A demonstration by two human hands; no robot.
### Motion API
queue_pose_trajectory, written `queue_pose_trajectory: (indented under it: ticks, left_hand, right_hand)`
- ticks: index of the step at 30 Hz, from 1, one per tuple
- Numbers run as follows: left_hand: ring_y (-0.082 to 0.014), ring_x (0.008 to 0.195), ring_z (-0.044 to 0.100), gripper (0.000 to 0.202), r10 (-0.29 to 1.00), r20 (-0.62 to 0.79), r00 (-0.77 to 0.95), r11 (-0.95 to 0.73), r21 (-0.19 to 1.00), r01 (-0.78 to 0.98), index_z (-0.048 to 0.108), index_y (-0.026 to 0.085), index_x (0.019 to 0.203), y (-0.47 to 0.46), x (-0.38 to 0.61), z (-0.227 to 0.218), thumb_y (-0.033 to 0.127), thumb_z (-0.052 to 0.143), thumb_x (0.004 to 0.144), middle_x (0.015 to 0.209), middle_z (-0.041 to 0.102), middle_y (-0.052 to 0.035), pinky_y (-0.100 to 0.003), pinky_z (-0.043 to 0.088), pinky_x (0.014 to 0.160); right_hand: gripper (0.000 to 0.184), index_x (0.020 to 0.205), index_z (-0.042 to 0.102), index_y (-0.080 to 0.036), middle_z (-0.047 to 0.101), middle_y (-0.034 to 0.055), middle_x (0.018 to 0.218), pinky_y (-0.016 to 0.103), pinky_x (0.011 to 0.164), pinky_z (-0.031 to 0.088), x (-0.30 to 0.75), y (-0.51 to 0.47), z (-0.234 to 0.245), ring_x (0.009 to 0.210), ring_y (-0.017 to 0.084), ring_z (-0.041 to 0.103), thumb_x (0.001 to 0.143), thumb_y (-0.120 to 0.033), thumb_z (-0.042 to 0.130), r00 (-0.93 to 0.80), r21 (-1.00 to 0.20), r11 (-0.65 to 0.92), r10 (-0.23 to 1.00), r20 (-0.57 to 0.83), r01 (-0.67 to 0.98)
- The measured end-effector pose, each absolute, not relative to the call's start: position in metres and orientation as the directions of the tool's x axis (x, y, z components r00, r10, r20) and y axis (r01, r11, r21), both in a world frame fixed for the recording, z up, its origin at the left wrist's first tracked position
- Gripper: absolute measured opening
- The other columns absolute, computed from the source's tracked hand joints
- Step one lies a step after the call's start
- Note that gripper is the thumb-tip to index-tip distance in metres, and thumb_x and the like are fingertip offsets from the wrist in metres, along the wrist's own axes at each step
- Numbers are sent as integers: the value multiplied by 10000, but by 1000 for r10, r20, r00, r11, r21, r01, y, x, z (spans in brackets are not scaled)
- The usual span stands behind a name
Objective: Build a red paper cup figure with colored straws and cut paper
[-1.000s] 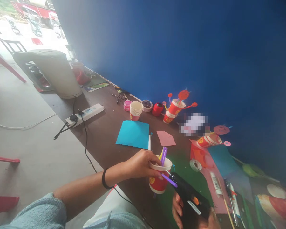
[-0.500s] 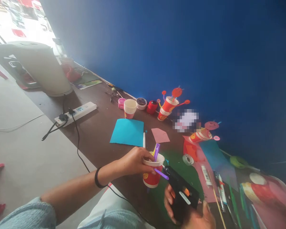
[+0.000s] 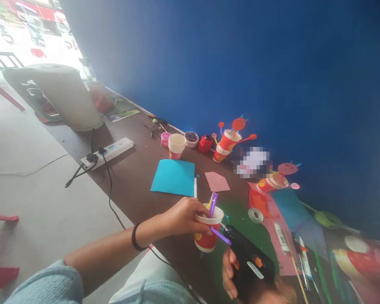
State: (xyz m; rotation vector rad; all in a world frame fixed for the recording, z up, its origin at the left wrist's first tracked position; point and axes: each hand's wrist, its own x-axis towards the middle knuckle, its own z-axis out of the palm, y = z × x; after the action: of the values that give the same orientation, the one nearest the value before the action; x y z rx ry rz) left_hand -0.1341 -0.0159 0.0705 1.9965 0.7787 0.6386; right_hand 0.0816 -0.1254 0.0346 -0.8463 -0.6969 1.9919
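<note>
One red paper cup (image 3: pixel 205 241), white rim, purple & yellow straws (image 3: pixel 213 202) inside

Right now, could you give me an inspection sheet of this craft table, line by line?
Surface: dark brown tabletop, partly covered with paper.
Job's things: red paper cup holding straws; purple plastic straw at its side; black glue gun, nozzle at that straw.
Clutter: blue paper sheet, pink paper piece, stacked paper cups, clear tape roll.
Hands: left hand grips the cup's rim; right hand grips the glue gun.
Cables: white power strip, black cord plugged in.
Surroundings: blue wall; cream electric kettle.
</note>
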Motion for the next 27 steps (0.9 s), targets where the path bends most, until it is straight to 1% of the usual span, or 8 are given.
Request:
queue_pose_trajectory:
  ticks: [3, 8, 11, 15, 18, 20, 24, 27]
  left_hand:
    - [-107, 650, 520, 295, 729, 146, 669, -429, 859, 279, 715, 156, 871, -17, -134, 72, 379, 725, 677, 708, 628, -23, -186, 367, 588]
    - [-102, 643, 515, 288, 718, 180, 673, -469, 839, 275, 720, 178, 869, -17, -134, 72, 397, 720, 683, 697, 624, -19, -185, 361, 587]
    - [-104, 647, 517, 291, 715, 190, 673, -479, 834, 274, 716, 179, 881, -17, -135, 70, 395, 720, 686, 699, 625, -19, -185, 364, 590]
    - [-107, 653, 525, 303, 709, 201, 676, -488, 832, 265, 714, 184, 893, -17, -135, 69, 403, 721, 683, 717, 635, -21, -185, 370, 597]
    - [-111, 663, 535, 286, 707, 207, 677, -498, 824, 268, 716, 180, 875, -17, -134, 70, 390, 725, 682, 725, 642, -25, -189, 376, 611]
    - [-112, 662, 539, 277, 711, 208, 672, -502, 819, 278, 716, 176, 866, -17, -133, 71, 381, 728, 680, 727, 645, -27, -191, 377, 615]
    - [-108, 647, 532, 293, 719, 206, 664, -500, 816, 289, 716, 183, 873, -16, -133, 68, 403, 723, 679, 716, 642, -22, -191, 372, 604]
    - [-108, 646, 523, 319, 722, 198, 663, -496, 817, 296, 716, 187, 886, -16, -134, 66, 423, 725, 671, 711, 636, -19, -188, 368, 594]
  right_hand:
    - [534, 743, 670, -218, 592, 58, 616, 317, 374, 411, 79, -127, 37, 380, 167, 506, 599, -719, 554, -444, -717, -492, 852, -279, -494]
    - [536, 937, 705, -174, 652, 133, 848, 356, 592, 454, 75, -138, 58, 649, 231, 583, 659, -609, 559, -371, -663, -455, 887, -276, -595]
    - [487, 953, 714, -180, 659, 134, 934, 360, 687, 435, 77, -140, 63, 735, 238, 573, 685, -561, 572, -348, -634, -433, 900, -263, -641]
    - [554, 996, 705, -155, 659, 147, 937, 355, 724, 413, 79, -141, 60, 819, 261, 560, 693, -593, 552, -350, -632, -426, 903, -249, -647]
    - [575, 1017, 701, -169, 663, 140, 965, 353, 727, 408, 77, -142, 59, 877, 278, 558, 688, -615, 547, -360, -623, -426, 902, -238, -656]
    - [547, 1011, 701, -172, 668, 137, 958, 356, 716, 407, 75, -141, 60, 850, 275, 567, 700, -592, 540, -352, -634, -418, 906, -236, -650]
    - [483, 978, 705, -166, 674, 138, 903, 358, 676, 409, 74, -139, 62, 695, 231, 559, 748, -528, 482, -338, -658, -405, 911, -234, -635]
    - [476, 976, 706, -200, 674, 133, 916, 374, 678, 419, 78, -138, 60, 694, 236, 565, 760, -543, 457, -348, -634, -413, 908, -232, -654]
